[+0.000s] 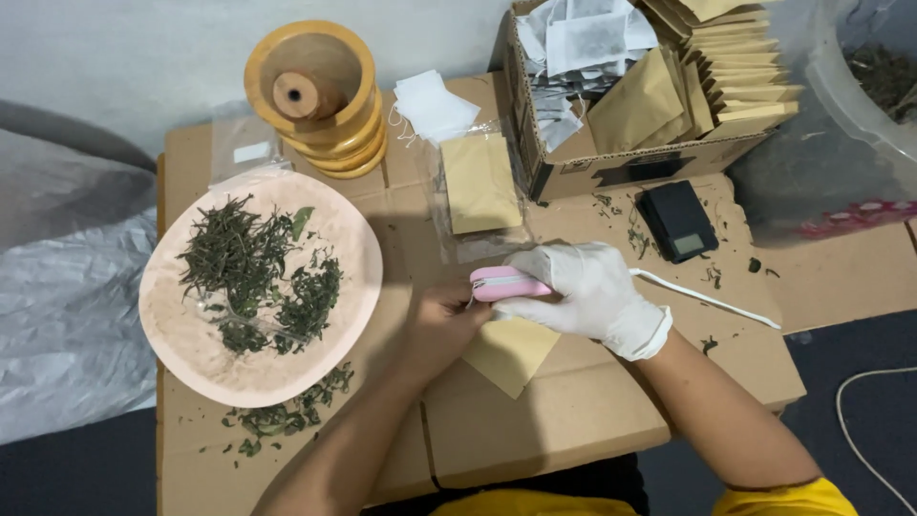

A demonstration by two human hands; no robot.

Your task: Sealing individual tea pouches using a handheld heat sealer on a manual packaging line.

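Pressing pink sealer (pixel 509 283) in gloved right hand (pixel 592 291); light, floppy tan pouch (pixel 511 352) being pinched at top edge by left hand (pixel 447 325) fingers.

gloved right hand (pixel 592 291) on pink sealer (pixel 508 284), bare left hand (pixel 449 320) on tan pouch (pixel 511 351) beside leaf plate (pixel 172 325)

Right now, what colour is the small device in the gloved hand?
Pink, with a white cord; the device shows in the head view.
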